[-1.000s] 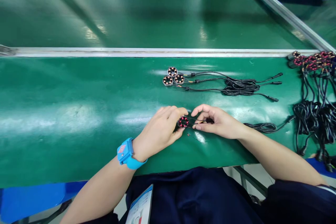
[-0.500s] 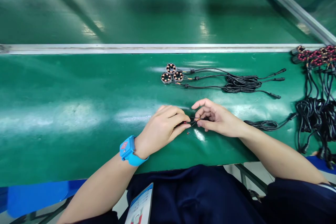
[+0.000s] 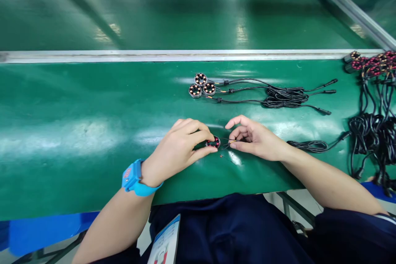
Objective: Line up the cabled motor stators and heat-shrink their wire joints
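Red and black, the small round coil ring with metal rim is over the green surface, held between narrow fingers of my left hand, which partly cover it. My right hand holds the thin black and yellow wires with curled fingers, hiding their far ends. The pile of red-wound rings is cut off at right.

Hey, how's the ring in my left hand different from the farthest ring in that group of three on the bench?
The red ring shows red windings, while the far ring shows copper-coloured parts. The red ring sits between the thumb and fingers of the left hand, while the far ring lies on the green bench beside two similar rings. Both are round, with several coloured parts around them.
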`<state>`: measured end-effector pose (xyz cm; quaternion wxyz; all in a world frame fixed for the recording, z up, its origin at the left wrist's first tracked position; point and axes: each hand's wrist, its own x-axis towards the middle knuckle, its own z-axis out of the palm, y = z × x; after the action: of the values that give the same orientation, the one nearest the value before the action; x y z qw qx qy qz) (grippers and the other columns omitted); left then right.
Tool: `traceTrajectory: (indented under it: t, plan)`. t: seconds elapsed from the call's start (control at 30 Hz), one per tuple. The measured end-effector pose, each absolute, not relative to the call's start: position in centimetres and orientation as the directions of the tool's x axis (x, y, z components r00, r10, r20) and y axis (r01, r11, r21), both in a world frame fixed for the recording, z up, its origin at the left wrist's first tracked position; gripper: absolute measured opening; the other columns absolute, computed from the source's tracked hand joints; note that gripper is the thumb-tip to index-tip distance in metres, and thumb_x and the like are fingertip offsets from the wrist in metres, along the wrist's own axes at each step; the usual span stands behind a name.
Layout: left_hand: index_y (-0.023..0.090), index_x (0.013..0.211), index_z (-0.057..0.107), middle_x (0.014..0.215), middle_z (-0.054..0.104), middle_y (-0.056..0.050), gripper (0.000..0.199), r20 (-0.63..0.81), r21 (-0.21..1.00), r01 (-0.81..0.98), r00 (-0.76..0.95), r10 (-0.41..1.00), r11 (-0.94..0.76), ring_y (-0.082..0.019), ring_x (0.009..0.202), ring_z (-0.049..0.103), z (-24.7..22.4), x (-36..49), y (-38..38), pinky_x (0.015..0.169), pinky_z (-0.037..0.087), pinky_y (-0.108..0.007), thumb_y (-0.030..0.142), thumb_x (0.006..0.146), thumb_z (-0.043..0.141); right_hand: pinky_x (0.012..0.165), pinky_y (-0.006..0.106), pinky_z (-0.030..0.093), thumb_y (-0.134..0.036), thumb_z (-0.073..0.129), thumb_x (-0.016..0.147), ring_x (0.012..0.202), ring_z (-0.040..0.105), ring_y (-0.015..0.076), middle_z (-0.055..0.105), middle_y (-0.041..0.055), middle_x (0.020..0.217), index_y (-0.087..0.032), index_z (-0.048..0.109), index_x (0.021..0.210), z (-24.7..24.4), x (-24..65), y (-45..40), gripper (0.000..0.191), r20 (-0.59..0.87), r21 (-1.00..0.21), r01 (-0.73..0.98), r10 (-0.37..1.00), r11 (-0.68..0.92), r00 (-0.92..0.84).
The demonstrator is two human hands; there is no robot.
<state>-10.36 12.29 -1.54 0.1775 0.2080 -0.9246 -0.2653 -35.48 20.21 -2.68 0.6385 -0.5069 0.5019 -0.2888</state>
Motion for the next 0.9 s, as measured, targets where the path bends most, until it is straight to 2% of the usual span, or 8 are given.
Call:
traceTrajectory:
  t: [0.1,0.17,0.3,0.47,0.6,0.67,0.77,0.9]
  plan:
    - [0.021,0.108,0.064,0.106,0.065,-0.002,0.027,0.18,0.577,-0.272,-0.877,-0.445,0.77,-0.019,0.096,0.06,-1.3,-9.6,11.7,0.087,0.041,-0.034,0.041,0.091,0.072,0.075,0.027,0.055,-0.03,0.074,0.086,0.085,0.068,0.0135,0.068,-0.0003,0.096,-0.025,0.049,0.123,-2.4,-35.4,20.3,0.044,-0.367,-0.929,-0.179,-0.871,0.325,0.325]
    - [0.022,0.11,0.063,0.107,0.064,-0.003,0.029,0.154,0.58,-0.274,-0.888,-0.433,0.767,-0.019,0.097,0.059,-1.2,-9.4,11.5,0.088,0.041,-0.034,0.041,0.09,0.073,0.082,0.03,0.057,-0.031,0.076,0.085,0.092,0.07,0.0151,0.069,0.0006,0.103,-0.027,0.049,0.126,-1.9,-35.7,20.5,0.049,-0.353,-0.932,-0.211,-0.875,0.296,0.331]
    - [0.025,0.111,0.065,0.116,0.061,-0.003,0.027,0.097,0.58,-0.281,-0.908,-0.408,0.765,-0.021,0.103,0.057,-1.4,-9.5,11.6,0.091,0.041,-0.036,0.039,0.09,0.073,0.104,0.034,0.051,-0.032,0.076,0.086,0.116,0.064,0.0184,0.065,0.0016,0.126,-0.029,0.055,0.128,-0.3,-36.9,20.8,0.047,-0.214,-0.908,-0.416,-0.916,0.057,0.34]
    - [0.025,0.106,0.068,0.117,0.062,-0.004,0.016,0.085,0.547,-0.291,-0.913,-0.398,0.785,-0.022,0.106,0.058,-1.7,-9.7,11.9,0.091,0.043,-0.037,0.035,0.093,0.071,0.098,0.035,0.05,-0.038,0.065,0.094,0.111,0.065,0.0217,0.067,0.0021,0.124,-0.027,0.062,0.122,1.4,-39.7,20.6,0.03,-0.042,-0.675,-0.722,-0.97,-0.15,0.241]
    - [0.025,0.105,0.068,0.119,0.062,-0.005,0.022,0.112,0.581,-0.271,-0.907,-0.405,0.768,-0.023,0.106,0.06,-1.6,-9.8,11.9,0.091,0.045,-0.038,0.044,0.093,0.07,0.098,0.043,0.045,-0.034,0.061,0.094,0.105,0.065,0.0275,0.071,0.0067,0.115,-0.022,0.065,0.118,1.9,-43.1,20.4,0.027,0.082,-0.36,-0.93,-0.996,-0.072,0.046]
    - [0.026,0.118,0.064,0.123,0.061,-0.007,0.034,0.188,0.589,-0.314,-0.843,-0.504,0.745,-0.025,0.112,0.059,-1.7,-10.0,11.4,0.096,0.046,-0.04,0.049,0.093,0.068,0.095,0.046,0.044,-0.033,0.059,0.093,0.102,0.064,0.0299,0.071,0.0079,0.11,-0.021,0.065,0.118,1.8,-44.7,20.3,0.028,0.079,-0.235,-0.972,-0.997,0.0,-0.019]
    - [0.023,0.133,0.056,0.131,0.056,-0.014,0.044,0.322,0.512,-0.501,-0.642,-0.696,0.698,-0.032,0.124,0.054,-2.6,-10.5,9.9,0.104,0.044,-0.048,0.046,0.096,0.063,0.088,0.046,0.042,-0.033,0.057,0.092,0.102,0.062,0.0336,0.071,0.0097,0.108,-0.021,0.066,0.117,1.3,-46.2,20.2,0.03,0.061,-0.091,-0.995,-0.997,0.036,-0.042]
    - [0.02,0.133,0.057,0.143,0.048,-0.018,0.041,0.302,0.396,-0.664,-0.557,-0.773,0.634,-0.037,0.128,0.05,-4.3,-10.8,7.7,0.106,0.042,-0.056,0.04,0.097,0.058,0.087,0.045,0.04,-0.029,0.056,0.089,0.096,0.061,0.0309,0.071,0.0079,0.099,-0.021,0.063,0.117,0.5,-46.6,20.0,0.03,0.046,-0.047,-0.999,-0.999,0.024,-0.026]
